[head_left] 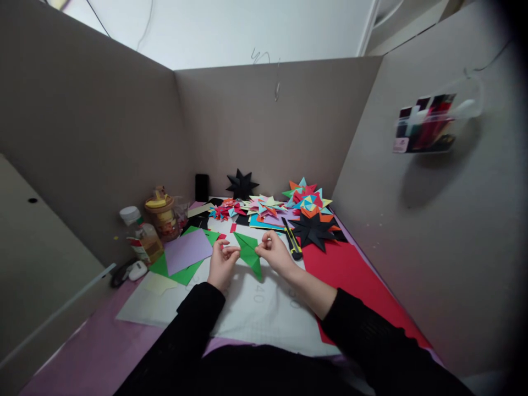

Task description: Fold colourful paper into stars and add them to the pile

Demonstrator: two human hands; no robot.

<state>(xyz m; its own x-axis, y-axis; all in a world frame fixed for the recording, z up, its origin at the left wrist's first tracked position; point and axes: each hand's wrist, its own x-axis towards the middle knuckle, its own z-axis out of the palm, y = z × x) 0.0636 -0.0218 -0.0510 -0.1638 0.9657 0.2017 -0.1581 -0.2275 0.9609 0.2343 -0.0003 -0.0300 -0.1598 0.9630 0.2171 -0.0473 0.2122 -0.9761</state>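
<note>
Between my two hands is a folded piece of green paper (248, 252), creased into a slanted, pointed shape and lifted over the white mat (264, 319). My left hand (223, 264) pinches its left edge between thumb and fingertips. On the opposite edge, my right hand (275, 253) has a similar pinch. Just beyond my right hand lies a yellow and black utility knife (292, 242). A purple sheet (188, 251) on top of green paper (160, 265) is left of my left hand.
Folded paper stars, a black one (315, 231) and multicoloured ones (264, 205), crowd the back. Red paper (350, 280) covers the right side. A bottle (142, 236), a lidded jar (161, 217) and a white earphone case (137, 270) stand left. Grey partitions (272, 126) enclose the table.
</note>
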